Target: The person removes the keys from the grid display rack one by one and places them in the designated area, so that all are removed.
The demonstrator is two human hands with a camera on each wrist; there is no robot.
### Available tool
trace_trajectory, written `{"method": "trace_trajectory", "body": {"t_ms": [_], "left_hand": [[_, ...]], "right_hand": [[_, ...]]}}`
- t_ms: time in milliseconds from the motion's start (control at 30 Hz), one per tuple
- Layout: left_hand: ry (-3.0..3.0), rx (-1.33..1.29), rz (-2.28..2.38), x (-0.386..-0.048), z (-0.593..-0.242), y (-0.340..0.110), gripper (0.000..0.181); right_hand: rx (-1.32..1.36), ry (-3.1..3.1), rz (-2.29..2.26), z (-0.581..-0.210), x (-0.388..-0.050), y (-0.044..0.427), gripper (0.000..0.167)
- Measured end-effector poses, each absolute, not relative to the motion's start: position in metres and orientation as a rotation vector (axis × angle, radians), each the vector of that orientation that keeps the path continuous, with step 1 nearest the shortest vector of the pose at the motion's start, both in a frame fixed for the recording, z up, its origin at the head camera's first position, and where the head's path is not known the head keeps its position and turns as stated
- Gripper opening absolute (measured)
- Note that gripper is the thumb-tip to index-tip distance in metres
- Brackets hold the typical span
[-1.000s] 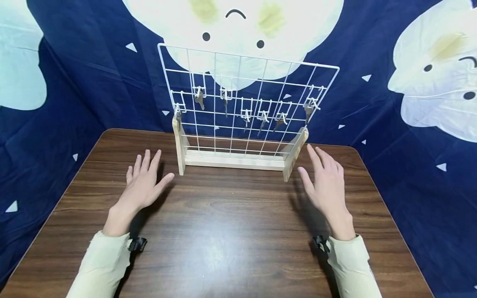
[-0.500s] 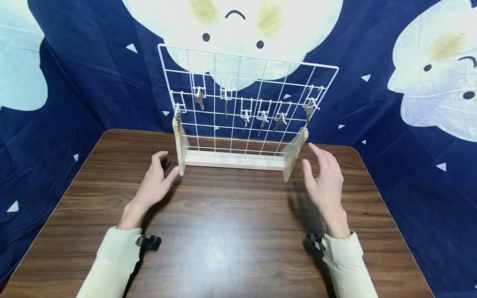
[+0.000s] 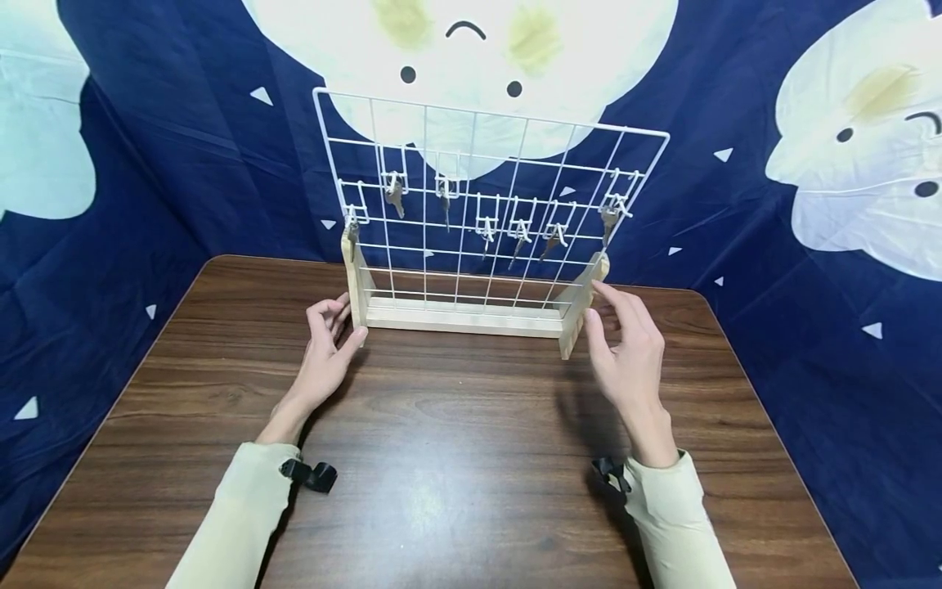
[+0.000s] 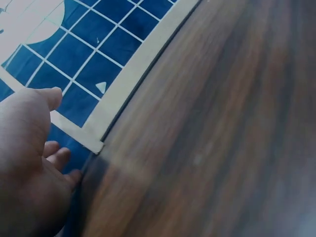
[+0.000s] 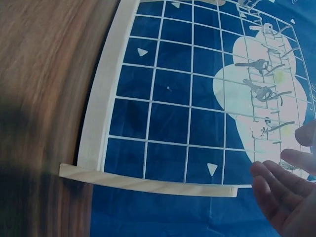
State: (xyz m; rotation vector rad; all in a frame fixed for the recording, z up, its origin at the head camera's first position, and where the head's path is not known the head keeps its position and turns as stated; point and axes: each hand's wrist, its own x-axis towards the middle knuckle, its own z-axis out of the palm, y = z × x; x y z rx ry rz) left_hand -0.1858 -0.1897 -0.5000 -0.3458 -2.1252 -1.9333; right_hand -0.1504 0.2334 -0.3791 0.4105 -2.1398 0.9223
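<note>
A white wire grid rack point(image 3: 474, 113) stands upright in a wooden base point(image 3: 464, 317). Several keys point(image 3: 394, 196) hang from white hooks along it; one key point(image 5: 261, 92) shows well in the right wrist view. My left hand point(image 3: 321, 364) is beside the left wooden foot point(image 3: 356, 294), its thumb by the front edge and its bent fingers on the outer side; contact is unclear. In the left wrist view, this hand point(image 4: 24, 153) partly covers that foot. On the other side, my right hand point(image 3: 633, 352) reaches toward the right foot point(image 3: 577, 315); the right wrist view shows its fingers point(image 5: 276, 180) bent loosely, apart from the wood.
A brown wood-grain table point(image 3: 456, 442) carries the rack near its far edge. Behind and at both sides hangs a dark blue cloth point(image 3: 184, 123) with white cloud shapes. Each sleeve has a black strap point(image 3: 309, 474) at the cuff.
Both hands have moved inward to the rack's two feet, the left also bending its fingers around the outer side. The rack and its keys have stayed in place.
</note>
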Motion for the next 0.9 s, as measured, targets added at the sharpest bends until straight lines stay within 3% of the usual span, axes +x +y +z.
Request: {"method": "trace_trajectory", "body": {"t_ms": [433, 900], "left_hand": [[-1.956, -0.331, -2.061, -0.196, -0.504, -0.184, 0.031], [-2.004, -0.306, -1.956, -0.196, -0.507, -0.185, 0.024]], "right_hand": [[0.415, -2.043, 1.016, -0.366, -0.156, 0.218, 0.029], [0.345, -1.899, 1.166, -0.354, -0.169, 0.206, 0.02]]}}
